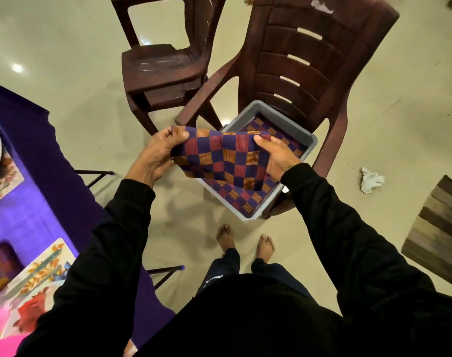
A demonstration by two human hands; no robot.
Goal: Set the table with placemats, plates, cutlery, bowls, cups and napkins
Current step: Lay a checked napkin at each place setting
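Here a checked napkin (219,158) is held spread between both hands above a grey tub (307,136) that sits on the seat of a brown armchair (322,60). The left hand (155,155) is curled round the cloth's left edge, thumb on top near the corner; the right hand (276,155) pinches the right edge the same way, fingers hidden beneath. More of the same cloth is seen lying in the tub below. The napkin is soft woven fabric in purple, maroon and orange squares, sagging in the middle, so a loose corner could well be dropped or dragged back across the tub's rim as it is carried off. The tub overhangs the seat's front edge, and a snag or knock might tip it to the floor. The chair is ribbed moulded plastic, slotted at the back; a second, armless chair (163,68) stands beside it. At the left, a purple-covered table (26,150) is partly seen, with floral placemats (39,274) and a folded napkin already laid. A crumpled white scrap (371,180) lies on the glossy tiles.
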